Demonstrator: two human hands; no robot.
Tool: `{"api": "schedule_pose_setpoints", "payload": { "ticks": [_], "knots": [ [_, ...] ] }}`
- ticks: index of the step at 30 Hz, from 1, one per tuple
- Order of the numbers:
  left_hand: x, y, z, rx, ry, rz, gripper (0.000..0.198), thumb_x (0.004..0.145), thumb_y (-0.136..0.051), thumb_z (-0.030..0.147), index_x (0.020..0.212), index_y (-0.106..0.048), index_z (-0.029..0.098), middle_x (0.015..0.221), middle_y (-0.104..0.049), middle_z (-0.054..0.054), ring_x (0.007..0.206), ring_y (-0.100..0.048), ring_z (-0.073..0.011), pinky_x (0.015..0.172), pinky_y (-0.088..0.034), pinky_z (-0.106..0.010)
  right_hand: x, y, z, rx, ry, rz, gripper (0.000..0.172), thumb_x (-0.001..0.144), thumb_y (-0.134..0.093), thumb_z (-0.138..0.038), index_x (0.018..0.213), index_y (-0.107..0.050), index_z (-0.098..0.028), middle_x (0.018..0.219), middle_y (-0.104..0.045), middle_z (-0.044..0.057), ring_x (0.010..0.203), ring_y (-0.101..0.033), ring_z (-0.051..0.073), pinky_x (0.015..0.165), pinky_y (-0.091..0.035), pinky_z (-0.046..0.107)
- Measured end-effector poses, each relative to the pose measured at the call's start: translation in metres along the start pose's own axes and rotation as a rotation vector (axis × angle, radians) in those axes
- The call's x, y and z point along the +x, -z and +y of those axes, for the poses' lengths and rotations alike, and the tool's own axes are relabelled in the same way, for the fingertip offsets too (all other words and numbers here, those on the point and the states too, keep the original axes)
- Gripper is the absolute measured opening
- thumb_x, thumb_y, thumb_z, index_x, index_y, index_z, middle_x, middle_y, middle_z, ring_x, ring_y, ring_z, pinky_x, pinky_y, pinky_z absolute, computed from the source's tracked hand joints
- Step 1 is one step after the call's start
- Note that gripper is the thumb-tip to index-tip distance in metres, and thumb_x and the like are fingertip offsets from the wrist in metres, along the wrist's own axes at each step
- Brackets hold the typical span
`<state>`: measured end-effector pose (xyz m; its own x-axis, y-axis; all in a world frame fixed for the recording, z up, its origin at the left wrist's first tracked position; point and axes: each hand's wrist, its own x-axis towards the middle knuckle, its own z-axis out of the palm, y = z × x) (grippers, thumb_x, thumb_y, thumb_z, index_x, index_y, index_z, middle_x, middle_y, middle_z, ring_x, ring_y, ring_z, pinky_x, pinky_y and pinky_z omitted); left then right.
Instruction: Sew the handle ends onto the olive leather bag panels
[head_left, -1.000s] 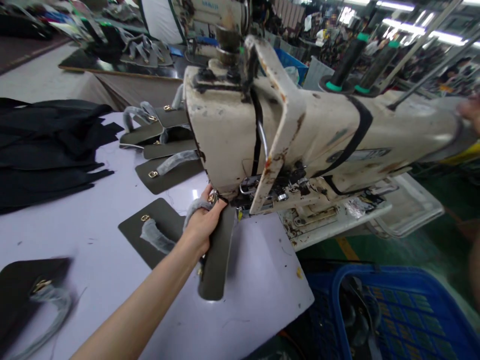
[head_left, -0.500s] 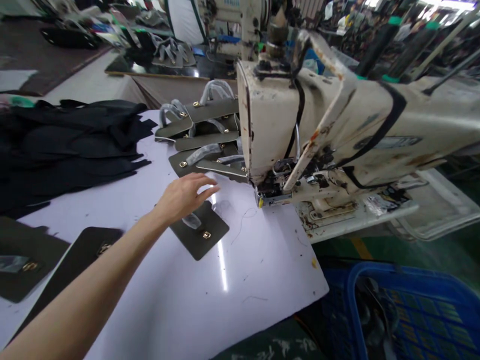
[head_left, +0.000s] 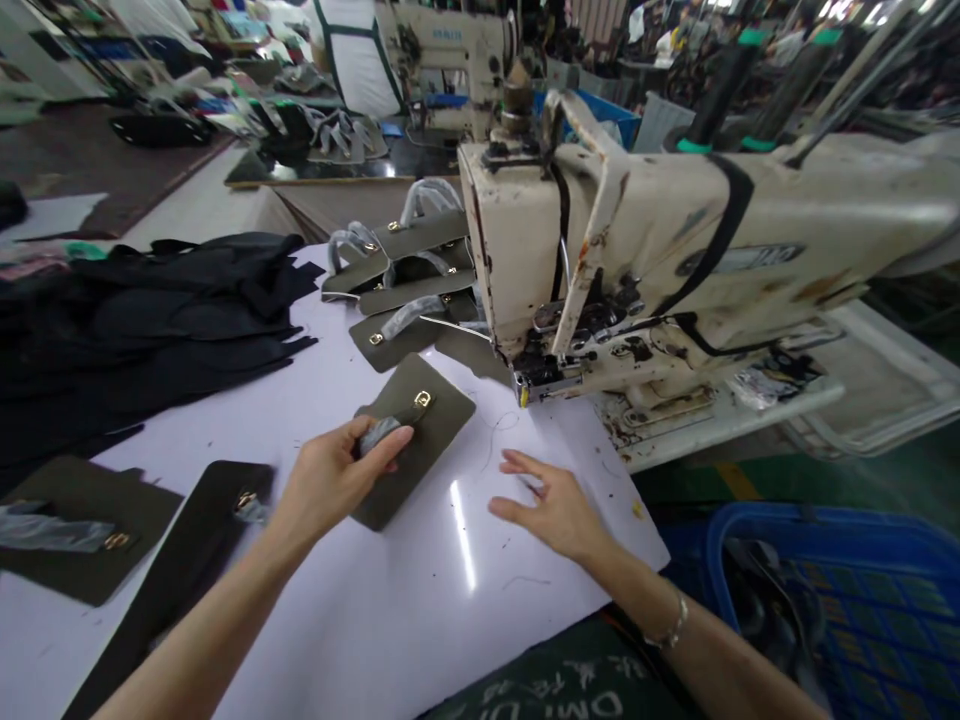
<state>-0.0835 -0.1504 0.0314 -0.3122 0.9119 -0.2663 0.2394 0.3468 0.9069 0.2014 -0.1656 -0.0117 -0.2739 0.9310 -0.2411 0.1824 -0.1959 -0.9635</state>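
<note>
My left hand [head_left: 334, 475] is closed round the plastic-wrapped handle [head_left: 381, 436] of an olive-green bag panel [head_left: 435, 425]. The panel is tilted up off the white tabletop, and a gold buckle [head_left: 422, 399] shows at the handle's far end. To the right of it, my right hand [head_left: 551, 505] hovers over the table with thumb and fingers apart, holding nothing. A sewing machine [head_left: 517, 230] stands just beyond both hands, its presser foot area [head_left: 536, 385] close to the panel's right side.
More olive panels with wrapped handles [head_left: 409, 260] lie stacked behind. Black cut pieces [head_left: 150, 330] heap at left, and two olive panels [head_left: 97, 500] lie in front of them. A blue basket [head_left: 840, 570] with dark pieces stands at lower right. Loose threads [head_left: 525, 580] dot the white tabletop [head_left: 360, 620].
My left hand has taken hold of the panel's handle and raised and turned the panel from the table. My right hand has come into view from the lower right.
</note>
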Motion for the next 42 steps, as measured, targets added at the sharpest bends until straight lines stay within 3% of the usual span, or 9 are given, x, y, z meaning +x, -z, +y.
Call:
{"api": "schedule_pose_setpoints", "payload": {
  "ticks": [2,5,8,12,17,26,30,36,42],
  "knots": [
    [-0.017,-0.010,0.013,-0.125,-0.010,-0.100,0.037,0.078,-0.083,0.052,0.073,-0.069,0.018,0.061,-0.064,-0.003,0.052,-0.054,-0.0140,0.048,-0.041,-0.021,0.001,-0.027,-0.004,0.113,-0.008,-0.059,0.081,0.065,-0.093,-0.041,0.140,-0.066,-0.026,0.130,-0.073,0.010,0.120,-0.068,0.030,0.092,-0.059,0.041],
    [-0.034,-0.023,0.021,-0.443,0.049,-0.148,0.040,0.083,-0.078,0.054,0.096,-0.075,0.017,0.076,-0.069,-0.005,0.066,-0.064,-0.0170,0.058,-0.055,-0.025,0.005,-0.049,-0.008,0.287,0.018,-0.117,0.050,0.074,-0.086,-0.047,0.115,-0.078,-0.020,0.105,-0.078,0.006,0.094,-0.072,0.024,0.078,-0.058,0.033],
    [-0.035,-0.031,0.010,-0.541,-0.013,0.033,0.046,0.088,-0.071,0.058,0.104,-0.077,0.015,0.095,-0.075,-0.010,0.081,-0.068,-0.0185,0.072,-0.059,-0.026,0.011,-0.050,-0.015,0.467,0.038,-0.138,0.034,0.079,-0.080,-0.050,0.079,-0.076,-0.016,0.072,-0.069,0.000,0.065,-0.060,0.014,0.065,-0.051,0.027],
    [-0.022,-0.040,-0.017,-0.390,-0.082,0.290,0.043,0.079,-0.084,0.036,0.118,-0.073,0.021,0.120,-0.074,-0.007,0.104,-0.069,-0.0189,0.085,-0.057,-0.023,0.027,-0.035,-0.029,0.546,0.040,-0.134,0.036,0.070,-0.088,-0.046,0.066,-0.067,-0.018,0.064,-0.059,-0.003,0.060,-0.048,0.011,0.060,-0.044,0.025],
    [-0.015,-0.063,-0.015,-0.732,0.503,-0.139,0.035,0.071,-0.080,0.022,0.104,-0.073,0.011,0.097,-0.078,-0.014,0.085,-0.077,-0.0307,0.072,-0.066,-0.041,0.048,-0.024,-0.039,0.533,0.002,-0.133,0.042,0.061,-0.094,-0.045,0.063,-0.060,-0.019,0.064,-0.053,-0.003,0.060,-0.043,0.010,0.058,-0.039,0.025],
    [0.028,-0.092,0.015,-0.758,0.170,0.107,0.043,0.048,-0.090,0.015,0.086,-0.073,0.013,0.076,-0.078,-0.002,0.059,-0.072,-0.0202,0.059,-0.065,-0.031,0.050,0.006,-0.034,0.587,-0.112,0.009,0.069,0.068,-0.084,-0.066,0.057,-0.030,-0.025,0.050,-0.018,-0.012,0.044,-0.008,0.003,0.045,-0.004,0.026],
    [0.044,-0.097,0.016,-0.760,0.121,0.107,0.043,0.047,-0.091,0.017,0.086,-0.073,0.012,0.078,-0.078,-0.002,0.060,-0.071,-0.0185,0.057,-0.063,-0.027,0.051,0.011,-0.033,0.502,-0.099,0.033,0.068,0.070,-0.083,-0.065,0.051,-0.033,-0.023,0.042,-0.023,-0.011,0.041,-0.017,0.004,0.044,-0.009,0.025],
    [0.055,-0.102,0.020,-0.685,0.123,0.012,0.048,0.056,-0.092,0.025,0.100,-0.074,0.014,0.083,-0.079,-0.006,0.061,-0.073,-0.0246,0.057,-0.065,-0.035,0.061,0.004,-0.027,0.331,-0.047,0.206,0.040,0.079,-0.077,-0.049,0.056,-0.069,-0.017,0.055,-0.068,0.003,0.048,-0.050,0.011,0.054,-0.038,0.025],
    [0.067,-0.105,0.022,-0.652,0.103,0.120,0.051,0.049,-0.092,0.016,0.094,-0.069,0.015,0.082,-0.078,-0.004,0.058,-0.072,-0.0225,0.055,-0.064,-0.034,0.074,-0.005,-0.017,0.183,0.007,0.340,0.030,0.083,-0.074,-0.041,0.063,-0.078,-0.019,0.061,-0.074,0.003,0.057,-0.062,0.015,0.061,-0.045,0.026]
  ]
}}
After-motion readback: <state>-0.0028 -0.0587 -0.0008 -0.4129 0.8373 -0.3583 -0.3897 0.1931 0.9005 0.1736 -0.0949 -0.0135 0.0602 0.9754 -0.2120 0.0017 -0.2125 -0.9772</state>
